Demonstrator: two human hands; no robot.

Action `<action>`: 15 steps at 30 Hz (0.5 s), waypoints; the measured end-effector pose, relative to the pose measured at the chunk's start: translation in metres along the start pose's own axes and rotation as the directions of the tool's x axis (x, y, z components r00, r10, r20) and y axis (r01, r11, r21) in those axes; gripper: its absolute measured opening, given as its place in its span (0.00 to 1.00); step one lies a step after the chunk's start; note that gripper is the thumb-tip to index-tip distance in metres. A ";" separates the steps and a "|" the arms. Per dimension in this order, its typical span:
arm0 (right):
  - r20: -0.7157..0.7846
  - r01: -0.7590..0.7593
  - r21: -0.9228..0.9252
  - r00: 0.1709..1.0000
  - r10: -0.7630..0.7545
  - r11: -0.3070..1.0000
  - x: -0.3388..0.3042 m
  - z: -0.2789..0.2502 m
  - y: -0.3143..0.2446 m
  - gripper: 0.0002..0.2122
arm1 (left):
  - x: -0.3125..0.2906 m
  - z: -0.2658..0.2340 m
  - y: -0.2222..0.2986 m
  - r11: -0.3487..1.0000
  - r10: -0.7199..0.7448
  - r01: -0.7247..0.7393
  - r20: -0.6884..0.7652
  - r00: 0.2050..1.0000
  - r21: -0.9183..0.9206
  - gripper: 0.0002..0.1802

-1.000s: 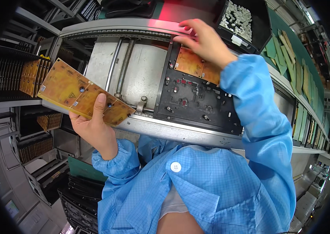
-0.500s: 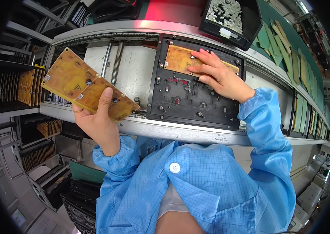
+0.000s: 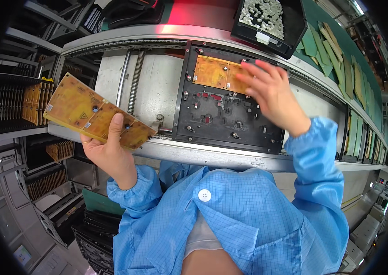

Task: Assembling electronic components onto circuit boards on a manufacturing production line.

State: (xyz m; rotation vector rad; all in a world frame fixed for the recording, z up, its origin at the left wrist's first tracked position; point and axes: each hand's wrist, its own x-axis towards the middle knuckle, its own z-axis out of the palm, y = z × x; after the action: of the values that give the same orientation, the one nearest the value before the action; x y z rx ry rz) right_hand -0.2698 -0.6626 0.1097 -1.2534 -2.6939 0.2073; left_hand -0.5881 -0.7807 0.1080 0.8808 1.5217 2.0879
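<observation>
My left hand (image 3: 111,151) grips a yellow-brown circuit board (image 3: 72,103) by its near edge, thumb on top and fingers underneath. That board is held tilted over the left part of the conveyor. Another circuit board (image 3: 210,73) of the same colour lies in the upper recess of a black fixture (image 3: 221,133). Over the right end of this board is my right hand (image 3: 274,94), fingers spread and holding nothing; it hides that end, and whether the fingertips touch the board I cannot tell. Below the board, the fixture shows cut-out pockets and small metal clips.
A black bin (image 3: 267,34) of small white parts stands behind the fixture. The conveyor's metal rail (image 3: 194,153) runs along the near side. At left, a rack (image 3: 35,103) holds several upright boards. Green strips (image 3: 324,50) lie at the far right, and a spring-like rod (image 3: 136,82) crosses the conveyor.
My right hand has shifted right from the middle of the fixture's board, uncovering more of it. My left hand has moved slightly left and down with its board.
</observation>
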 end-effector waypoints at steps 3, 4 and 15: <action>0.047 -0.064 0.000 0.997 0.064 0.998 -0.030 0.012 -0.018 0.21 | 0.001 -0.001 0.000 1.000 0.001 -0.001 0.003 1.000 0.004 0.21; 0.051 -0.077 -0.005 0.996 0.077 0.997 -0.031 0.012 -0.013 0.21 | 0.002 0.000 0.000 1.000 0.004 -0.004 0.011 1.000 0.008 0.21; -0.204 -0.169 0.311 0.949 0.239 0.935 -0.051 -0.015 0.043 0.18 | 0.002 -0.003 0.000 1.000 -0.002 0.000 0.059 0.998 0.031 0.22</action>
State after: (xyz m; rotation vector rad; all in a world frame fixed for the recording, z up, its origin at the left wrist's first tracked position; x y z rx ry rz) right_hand -0.2026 -0.6737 0.1119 -1.3671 -2.2327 0.4315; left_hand -0.5922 -0.7817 0.1084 0.9434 1.5277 2.0247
